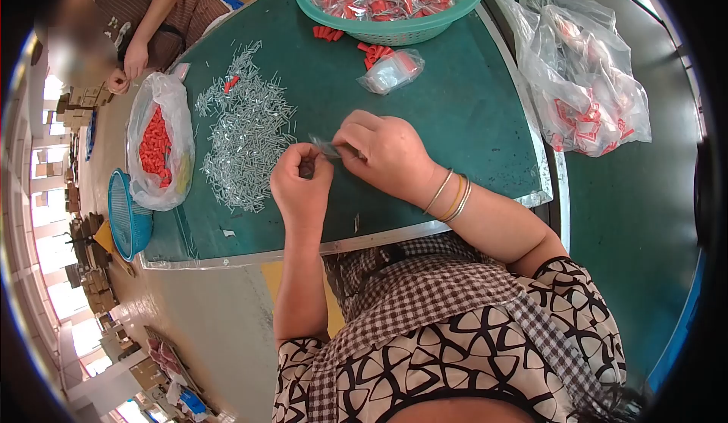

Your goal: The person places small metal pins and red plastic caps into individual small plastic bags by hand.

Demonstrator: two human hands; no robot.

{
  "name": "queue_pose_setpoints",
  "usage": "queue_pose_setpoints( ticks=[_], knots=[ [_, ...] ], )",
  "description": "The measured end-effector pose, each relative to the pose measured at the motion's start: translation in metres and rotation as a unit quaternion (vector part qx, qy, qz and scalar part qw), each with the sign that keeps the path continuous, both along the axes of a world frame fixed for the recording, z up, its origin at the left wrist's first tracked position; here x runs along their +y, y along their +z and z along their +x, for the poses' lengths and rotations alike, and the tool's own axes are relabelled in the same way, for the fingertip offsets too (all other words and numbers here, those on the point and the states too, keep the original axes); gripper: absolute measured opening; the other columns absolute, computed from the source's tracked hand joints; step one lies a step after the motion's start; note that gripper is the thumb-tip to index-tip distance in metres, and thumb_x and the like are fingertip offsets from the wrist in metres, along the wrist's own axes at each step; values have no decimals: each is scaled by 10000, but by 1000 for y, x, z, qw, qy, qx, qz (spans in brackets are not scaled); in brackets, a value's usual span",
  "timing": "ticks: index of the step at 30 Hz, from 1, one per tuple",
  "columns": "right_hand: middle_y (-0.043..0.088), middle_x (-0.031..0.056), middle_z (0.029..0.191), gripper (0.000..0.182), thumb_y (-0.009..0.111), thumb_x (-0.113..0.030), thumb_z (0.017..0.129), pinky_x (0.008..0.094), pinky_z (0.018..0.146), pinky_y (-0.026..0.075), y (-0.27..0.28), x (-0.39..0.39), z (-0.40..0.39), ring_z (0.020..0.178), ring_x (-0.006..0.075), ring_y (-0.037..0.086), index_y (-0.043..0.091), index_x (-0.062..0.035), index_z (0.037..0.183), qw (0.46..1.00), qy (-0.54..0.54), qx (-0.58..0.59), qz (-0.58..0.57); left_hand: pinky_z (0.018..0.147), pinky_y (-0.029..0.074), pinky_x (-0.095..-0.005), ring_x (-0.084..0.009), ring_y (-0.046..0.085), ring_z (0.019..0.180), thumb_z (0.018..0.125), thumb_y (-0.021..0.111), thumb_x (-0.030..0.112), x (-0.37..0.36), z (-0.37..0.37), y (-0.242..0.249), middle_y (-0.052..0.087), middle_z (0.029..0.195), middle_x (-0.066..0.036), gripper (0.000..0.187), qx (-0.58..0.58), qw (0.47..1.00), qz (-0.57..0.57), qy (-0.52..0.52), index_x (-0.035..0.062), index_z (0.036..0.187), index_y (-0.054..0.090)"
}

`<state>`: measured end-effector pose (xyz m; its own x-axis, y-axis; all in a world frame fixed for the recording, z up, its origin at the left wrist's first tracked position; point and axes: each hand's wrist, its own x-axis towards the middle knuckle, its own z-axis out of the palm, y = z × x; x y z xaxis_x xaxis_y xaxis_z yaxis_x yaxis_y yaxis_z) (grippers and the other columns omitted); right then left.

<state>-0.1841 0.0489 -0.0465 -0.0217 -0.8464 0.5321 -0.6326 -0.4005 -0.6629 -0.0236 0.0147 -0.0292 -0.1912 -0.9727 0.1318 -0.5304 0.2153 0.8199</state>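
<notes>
Between my two hands, above the green table, is a small clear plastic bag [324, 147]. My left hand [300, 192] pinches its near left side with thumb and forefinger. With bent fingers, my right hand [390, 154] grips the other side. Whether anything lies inside the bag is hidden by the fingers. Just left of my left hand spreads a heap of silvery screws [246, 139], with a few red plastic pieces [231, 84] on top. A stack of clear bags [390, 73] lies beyond my right hand, beside loose red plastic tubes [371, 54].
A green basket [394, 30] of filled bags stands at the far edge. To the left are an open bag of red pieces [155, 146] and a blue basket [121, 214]. A plastic carrier bag [584, 74] lies right. Another person's hand [136, 59] is at far left.
</notes>
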Motion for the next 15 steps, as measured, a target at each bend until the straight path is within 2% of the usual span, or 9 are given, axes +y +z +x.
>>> queue_pose_setpoints(
  ticks=[2, 5, 8, 15],
  knots=[
    [636, 82, 1027, 384, 763, -103, 688, 359, 623, 530, 8, 0, -1, 742, 289, 644, 636, -96, 1050, 999, 30, -24, -10, 572, 404, -188, -14, 488, 620, 773, 635, -12, -2, 5, 3, 584, 700, 39, 39, 39, 998, 43, 3, -5, 810, 627],
    [601, 73, 1192, 590, 810, -159, 654, 353, 693, 545, 16, 2, -5, 794, 267, 655, 609, -143, 1208, 995, 97, 21, 30, 575, 404, -182, -9, 495, 627, 783, 616, -17, -4, 15, 7, 592, 713, 44, 37, 73, 993, 88, -11, -5, 815, 629],
    [588, 67, 1235, 649, 835, -197, 618, 357, 722, 544, 11, 1, -4, 806, 256, 658, 614, -164, 1228, 992, 118, 45, 14, 581, 407, -178, -8, 502, 634, 795, 604, -18, -4, 22, 12, 601, 724, 45, 41, 89, 989, 116, -36, -4, 822, 632],
    [615, 57, 1174, 590, 837, -194, 619, 350, 679, 549, 4, 0, -2, 834, 264, 659, 634, -144, 1171, 991, 133, 8, -8, 603, 444, -186, -24, 554, 659, 813, 590, -18, -2, 28, 8, 624, 743, 21, 52, 141, 972, 178, -58, -10, 840, 634]
  ],
)
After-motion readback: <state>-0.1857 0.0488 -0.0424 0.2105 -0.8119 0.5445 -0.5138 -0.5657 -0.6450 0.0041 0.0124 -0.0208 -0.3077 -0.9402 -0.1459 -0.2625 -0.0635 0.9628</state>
